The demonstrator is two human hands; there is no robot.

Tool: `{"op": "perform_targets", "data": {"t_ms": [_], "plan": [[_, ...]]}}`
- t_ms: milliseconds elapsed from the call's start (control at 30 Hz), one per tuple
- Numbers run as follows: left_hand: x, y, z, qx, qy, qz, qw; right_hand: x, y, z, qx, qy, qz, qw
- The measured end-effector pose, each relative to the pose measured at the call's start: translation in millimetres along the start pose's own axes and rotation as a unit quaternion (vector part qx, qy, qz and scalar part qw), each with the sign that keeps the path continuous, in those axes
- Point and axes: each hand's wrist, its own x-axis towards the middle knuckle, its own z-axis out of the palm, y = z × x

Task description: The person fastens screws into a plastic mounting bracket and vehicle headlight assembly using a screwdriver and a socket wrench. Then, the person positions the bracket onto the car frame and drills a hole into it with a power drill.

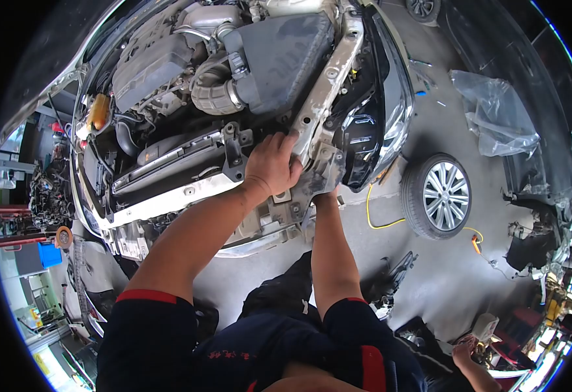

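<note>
Over the front of an open engine bay, my left hand [274,163] rests on the metal front crossmember [188,191] where it meets a diagonal beam [325,78]. Its fingers bend over the beam's lower end, and I cannot make out anything in them. My right hand [327,194] is lower and to the right, mostly hidden behind a grey bracket [328,163] beside the headlight [364,130]. Its fingers do not show. A black air filter box [286,59] and a ribbed intake hose [211,91] lie above my left hand.
A wheel [437,196] lies on the floor at the right, with a yellow cable [384,227] near it. Clear plastic sheeting [495,111] hangs by a dark car panel [547,78]. Another person's hand [462,356] shows at the lower right.
</note>
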Motion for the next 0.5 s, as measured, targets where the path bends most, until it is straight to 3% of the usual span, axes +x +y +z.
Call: {"op": "perform_targets", "data": {"t_ms": [67, 133, 233, 333, 500], "plan": [[1, 2, -2, 0.004, -0.001, -0.002, 1.0, -3, -5, 3, -0.018, -0.001, 0.017, 1.0], [1, 0, 0, 0.003, 0.002, 0.002, 1.0, -4, -14, 11, 0.117, 0.011, 0.085, 0.99], [0, 1, 0, 0.006, 0.005, 0.001, 1.0, 1, -20, 17, 0.114, 0.013, 0.082, 0.99], [0, -1, 3, 0.009, 0.014, 0.007, 1.0, 3, -16, 7, -0.051, 0.038, 0.061, 0.996], [-1, -2, 5, 0.008, 0.016, 0.009, 1.0, -4, -11, -1, 0.124, 0.0, 0.115, 0.986]]}}
